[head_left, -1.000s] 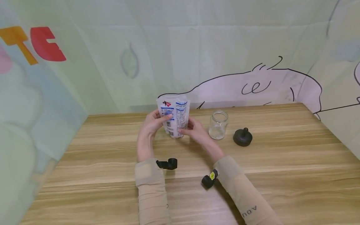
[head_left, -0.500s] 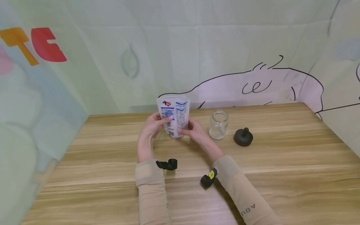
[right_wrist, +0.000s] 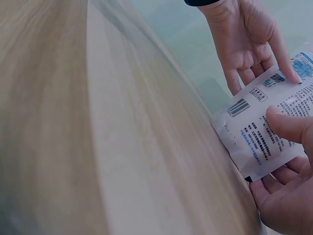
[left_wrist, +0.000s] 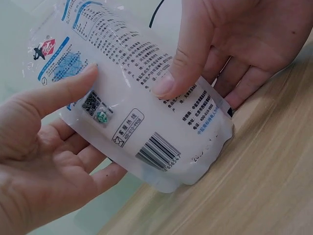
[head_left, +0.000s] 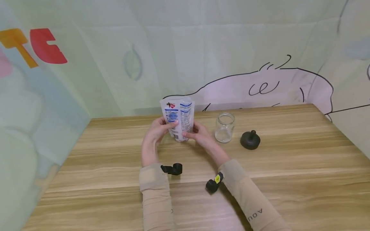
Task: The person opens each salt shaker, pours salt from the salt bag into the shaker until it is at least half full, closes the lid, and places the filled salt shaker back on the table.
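Both hands hold a white plastic pouch (head_left: 179,120) with blue bands, small black print and a barcode. It stands upright near the table's back edge, its printed side facing me. My left hand (head_left: 156,130) grips its left side, thumb on the front and the other fingers behind. Lower on the right side, my right hand (head_left: 202,134) pinches it in the same way. In the left wrist view the right thumb (left_wrist: 166,85) lies across the print. The right wrist view shows the pouch's bottom end (right_wrist: 239,152) close to the tabletop. Its far side is hidden.
Right of the hands stands an uncovered clear glass jar (head_left: 224,128). Beside it lies a black lid with a knob (head_left: 250,140). The wooden table (head_left: 110,179) ends at the back against a printed cloth backdrop (head_left: 173,57).
My left thumb has slid slightly down the pouch's front. The pouch, right hand, jar and lid stay in place.
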The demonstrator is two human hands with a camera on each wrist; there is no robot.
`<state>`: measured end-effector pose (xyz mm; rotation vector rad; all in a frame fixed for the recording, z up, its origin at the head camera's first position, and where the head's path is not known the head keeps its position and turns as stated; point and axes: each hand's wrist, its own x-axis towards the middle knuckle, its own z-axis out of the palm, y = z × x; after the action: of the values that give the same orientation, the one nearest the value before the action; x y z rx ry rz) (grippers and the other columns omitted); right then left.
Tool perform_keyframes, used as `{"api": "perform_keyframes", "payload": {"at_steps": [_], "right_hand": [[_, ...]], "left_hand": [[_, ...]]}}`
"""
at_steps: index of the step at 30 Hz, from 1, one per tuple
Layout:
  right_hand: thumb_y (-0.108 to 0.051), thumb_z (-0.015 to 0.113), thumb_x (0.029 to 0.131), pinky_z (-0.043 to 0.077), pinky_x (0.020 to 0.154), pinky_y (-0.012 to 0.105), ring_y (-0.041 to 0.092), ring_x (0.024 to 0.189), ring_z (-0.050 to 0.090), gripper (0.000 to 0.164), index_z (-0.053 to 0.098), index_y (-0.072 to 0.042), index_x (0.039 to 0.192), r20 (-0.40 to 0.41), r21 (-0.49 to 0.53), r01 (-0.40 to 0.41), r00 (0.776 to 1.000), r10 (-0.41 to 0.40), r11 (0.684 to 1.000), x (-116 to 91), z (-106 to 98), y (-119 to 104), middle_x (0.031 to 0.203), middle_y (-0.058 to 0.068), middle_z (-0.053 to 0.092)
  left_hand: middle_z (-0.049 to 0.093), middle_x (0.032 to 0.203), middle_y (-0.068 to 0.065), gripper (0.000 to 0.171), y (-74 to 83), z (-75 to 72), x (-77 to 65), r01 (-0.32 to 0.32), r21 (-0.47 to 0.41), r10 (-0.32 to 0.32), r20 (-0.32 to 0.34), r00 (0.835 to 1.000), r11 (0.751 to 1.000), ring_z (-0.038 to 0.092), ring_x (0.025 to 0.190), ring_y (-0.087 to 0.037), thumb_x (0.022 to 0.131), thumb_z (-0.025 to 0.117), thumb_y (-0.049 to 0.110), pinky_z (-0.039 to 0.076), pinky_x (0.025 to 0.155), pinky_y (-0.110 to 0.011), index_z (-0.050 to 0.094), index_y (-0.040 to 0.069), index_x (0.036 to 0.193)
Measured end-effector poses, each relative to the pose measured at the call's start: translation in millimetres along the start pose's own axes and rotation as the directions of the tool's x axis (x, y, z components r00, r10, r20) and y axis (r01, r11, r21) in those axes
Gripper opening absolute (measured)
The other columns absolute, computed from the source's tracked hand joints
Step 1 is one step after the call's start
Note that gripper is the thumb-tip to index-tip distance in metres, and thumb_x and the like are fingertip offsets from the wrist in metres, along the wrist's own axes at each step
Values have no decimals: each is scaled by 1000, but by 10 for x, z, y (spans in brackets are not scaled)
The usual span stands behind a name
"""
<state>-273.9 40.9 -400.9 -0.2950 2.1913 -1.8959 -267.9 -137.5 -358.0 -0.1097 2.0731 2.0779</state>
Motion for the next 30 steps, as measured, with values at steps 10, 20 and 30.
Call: {"api": "perform_keyframes", "payload": {"at_steps": [10,20,30], "right_hand": [[-14,71,85,33,115,44,29,134,46,64,44,-15,143,-15,2,-22,1000,22,1000,1,0,4,145,10,49],[-13,73,82,35,113,43,27,131,50,62,48,-16,140,-60,35,-37,997,39,999,-3,17,-10,140,9,54],[-11,73,83,37,112,41,26,130,51,60,50,-15,138,-106,37,-44,993,48,998,8,55,-12,139,9,55]], "left_hand": [[50,143,-17,49,-39,4,20,6,35,-7,8,1000,999,44,135,-28,91,64,11,27,118,-43,49,1,136],[51,142,-15,49,-45,4,2,-8,89,5,28,1000,996,41,137,-27,90,64,8,22,119,-46,49,4,136],[52,141,-15,49,-52,-9,-2,-9,96,8,4,1000,995,43,136,-27,89,66,8,22,119,-46,50,4,136]]}}
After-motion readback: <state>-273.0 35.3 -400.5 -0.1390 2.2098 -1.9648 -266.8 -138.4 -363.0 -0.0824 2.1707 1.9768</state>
